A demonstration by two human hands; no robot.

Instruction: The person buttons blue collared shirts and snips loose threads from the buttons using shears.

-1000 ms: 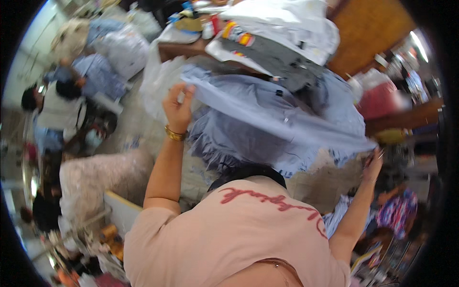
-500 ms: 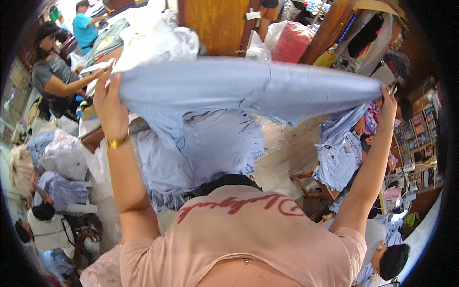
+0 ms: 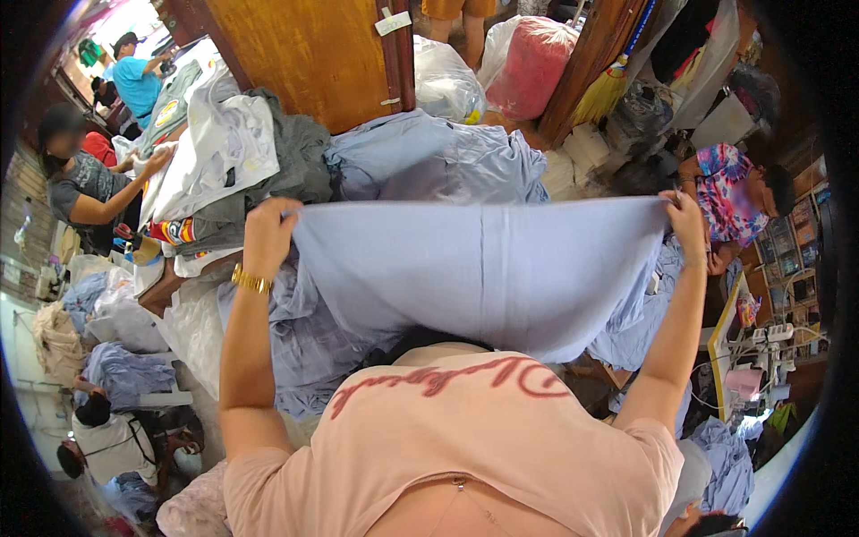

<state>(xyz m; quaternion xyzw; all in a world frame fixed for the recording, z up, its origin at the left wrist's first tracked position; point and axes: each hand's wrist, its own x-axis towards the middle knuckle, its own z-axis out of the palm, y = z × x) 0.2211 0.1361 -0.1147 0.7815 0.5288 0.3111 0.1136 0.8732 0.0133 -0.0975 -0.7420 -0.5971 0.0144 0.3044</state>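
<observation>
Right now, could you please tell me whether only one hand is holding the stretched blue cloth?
No, the left hand and right hand each grip one end of the stretched blue cloth.

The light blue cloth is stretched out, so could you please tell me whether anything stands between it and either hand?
Nothing visible does: the left hand holds the light blue cloth by its upper left end, the right hand by its upper right end. The piled blue garments lie beyond it.
</observation>
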